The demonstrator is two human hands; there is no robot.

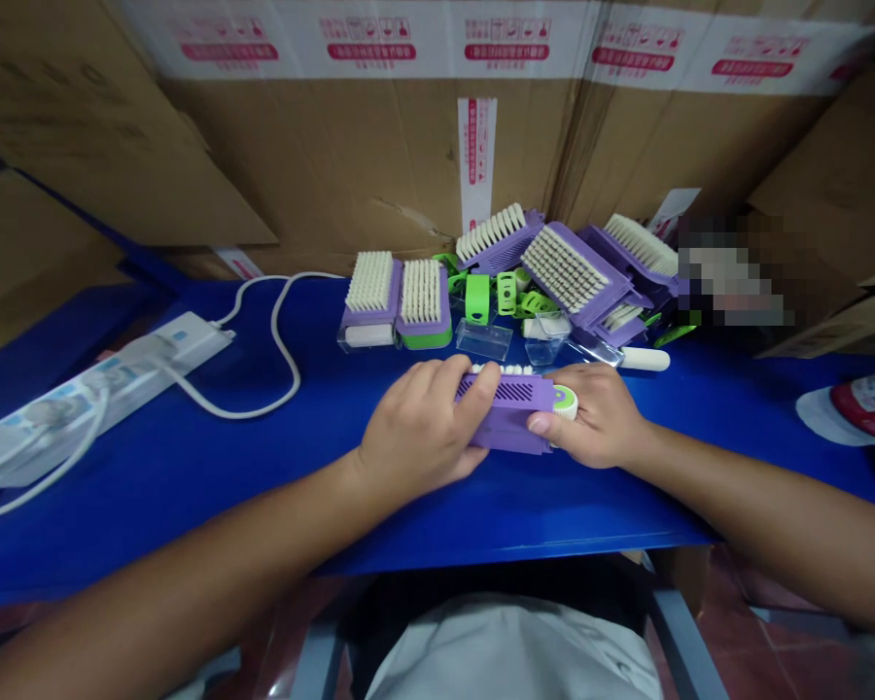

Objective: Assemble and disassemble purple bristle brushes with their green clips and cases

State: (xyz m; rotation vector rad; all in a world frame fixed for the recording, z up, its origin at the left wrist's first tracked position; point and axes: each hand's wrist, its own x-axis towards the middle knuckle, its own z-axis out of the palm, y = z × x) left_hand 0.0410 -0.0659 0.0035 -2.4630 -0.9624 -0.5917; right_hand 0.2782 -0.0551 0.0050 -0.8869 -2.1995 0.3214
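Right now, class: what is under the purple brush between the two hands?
Blue table shows around the brush, held by the left hand and right hand; directly beneath it is covered, so nothing there can be seen.

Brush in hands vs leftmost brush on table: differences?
The held brush is held between the left hand and right hand; the leftmost brush lies free on the table. The held brush shows a slotted purple side, bristles barely visible beyond it; the leftmost brush shows its bristles upward. Both have purple bodies and pale bristles.

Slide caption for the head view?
Left hand and right hand hold a purple scrub brush over a blue table.
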